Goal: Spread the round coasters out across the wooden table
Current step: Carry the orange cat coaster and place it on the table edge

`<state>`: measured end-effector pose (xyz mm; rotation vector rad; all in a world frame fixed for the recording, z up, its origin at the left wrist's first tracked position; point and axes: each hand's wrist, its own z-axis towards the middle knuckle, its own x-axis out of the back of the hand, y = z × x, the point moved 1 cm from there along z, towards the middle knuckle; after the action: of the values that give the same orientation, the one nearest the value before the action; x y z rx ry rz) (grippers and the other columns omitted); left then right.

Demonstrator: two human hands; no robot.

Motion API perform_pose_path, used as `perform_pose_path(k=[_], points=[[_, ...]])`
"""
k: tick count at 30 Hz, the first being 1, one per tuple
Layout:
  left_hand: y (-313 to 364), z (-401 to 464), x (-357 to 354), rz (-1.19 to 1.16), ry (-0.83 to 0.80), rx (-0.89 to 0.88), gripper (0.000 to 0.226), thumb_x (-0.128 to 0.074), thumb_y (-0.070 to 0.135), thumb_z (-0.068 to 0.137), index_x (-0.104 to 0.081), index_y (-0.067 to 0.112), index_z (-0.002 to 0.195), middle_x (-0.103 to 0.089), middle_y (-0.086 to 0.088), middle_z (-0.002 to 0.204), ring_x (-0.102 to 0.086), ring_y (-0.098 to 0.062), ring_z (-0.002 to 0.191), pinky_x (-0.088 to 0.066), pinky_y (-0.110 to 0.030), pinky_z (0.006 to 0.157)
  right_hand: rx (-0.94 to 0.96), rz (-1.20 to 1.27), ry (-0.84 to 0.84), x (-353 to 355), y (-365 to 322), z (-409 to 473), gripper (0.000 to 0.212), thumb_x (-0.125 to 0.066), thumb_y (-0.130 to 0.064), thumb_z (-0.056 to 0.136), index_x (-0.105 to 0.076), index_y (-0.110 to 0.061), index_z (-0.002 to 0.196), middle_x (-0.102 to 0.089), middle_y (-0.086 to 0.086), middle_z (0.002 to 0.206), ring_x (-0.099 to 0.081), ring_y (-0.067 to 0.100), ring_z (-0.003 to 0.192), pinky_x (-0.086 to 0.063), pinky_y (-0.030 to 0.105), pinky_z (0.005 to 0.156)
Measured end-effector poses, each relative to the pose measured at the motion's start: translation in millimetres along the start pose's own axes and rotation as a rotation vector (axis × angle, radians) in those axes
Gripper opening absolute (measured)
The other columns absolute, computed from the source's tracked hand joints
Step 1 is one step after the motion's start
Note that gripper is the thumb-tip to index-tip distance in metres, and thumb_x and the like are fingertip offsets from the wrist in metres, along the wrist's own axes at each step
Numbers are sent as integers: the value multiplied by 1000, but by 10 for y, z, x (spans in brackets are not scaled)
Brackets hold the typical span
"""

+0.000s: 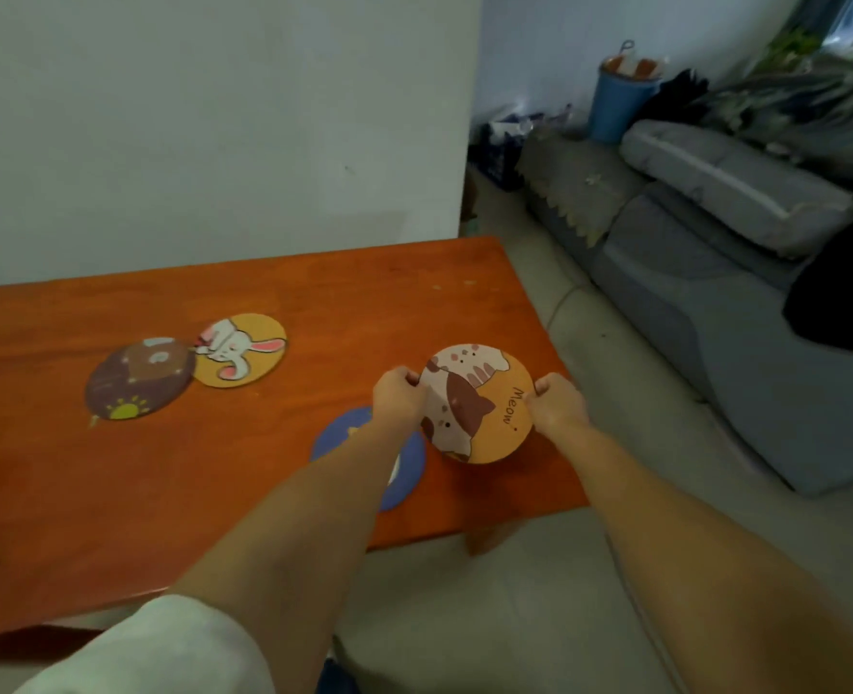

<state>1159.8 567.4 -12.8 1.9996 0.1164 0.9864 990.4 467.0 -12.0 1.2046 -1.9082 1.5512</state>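
An orange round coaster with a cat and the word "Meow" (479, 403) is over the right end of the wooden table (114, 483). My left hand (398, 398) pinches its left edge and my right hand (557, 404) pinches its right edge. A blue coaster (412, 475) lies flat just below it, mostly hidden under my left forearm. Further left, a brown coaster with a sun (136, 379) lies against a yellow rabbit coaster (241, 350); their edges touch.
The table's right edge and front right corner are close to the cat coaster. Beyond it is pale floor (514, 593), then a grey sofa (715, 318). A white wall (214, 117) runs behind the table. A blue bucket (617, 105) stands far back.
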Motion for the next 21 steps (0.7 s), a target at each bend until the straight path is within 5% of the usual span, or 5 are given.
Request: perform_pose_path(k=[4,8,14,18,21], points=[[406,-218,-552,42,-23,-47,23,-49,11,95,-49,13,72,-41,1,61,-42,-19,58,-36,-31,55,6,-24,49,568,510,136,9,-52,-17,94,-50,-14,86,-55,5,90,-56,25,88,-41,28,71],[749,-225,-956,48,-28,-52,20,-50,10,94,-54,14,75,-52,-5,74,-49,-23,77,-40,-31,67,-11,-1,61,922,811,344,12,-50,-14,93,-47,-14,82,-54,4,89,-49,19,79,-33,23,50],[1147,44,-1454,0,-6,-47,17,-52,10,92,-66,3,98,-57,-7,87,-54,-22,83,-44,-30,72,10,-5,70,1324,1015,835,10,-51,-13,93,-47,-13,84,-53,4,86,-46,17,74,-29,22,47],[1432,416,-1768,-32,7,-24,9,-52,9,91,-60,11,87,-61,-9,91,-60,-26,93,-51,-36,83,71,-28,56,1602,986,1362,9,-52,-12,92,-49,-13,84,-55,5,88,-49,19,80,-37,26,64],[1700,742,-1938,-69,19,12,18,-53,9,91,-66,5,102,-68,-15,105,-63,-29,103,-53,-36,85,99,-46,31,1808,906,1784,6,-51,-13,92,-51,-11,86,-58,7,91,-53,23,85,-44,33,73]])
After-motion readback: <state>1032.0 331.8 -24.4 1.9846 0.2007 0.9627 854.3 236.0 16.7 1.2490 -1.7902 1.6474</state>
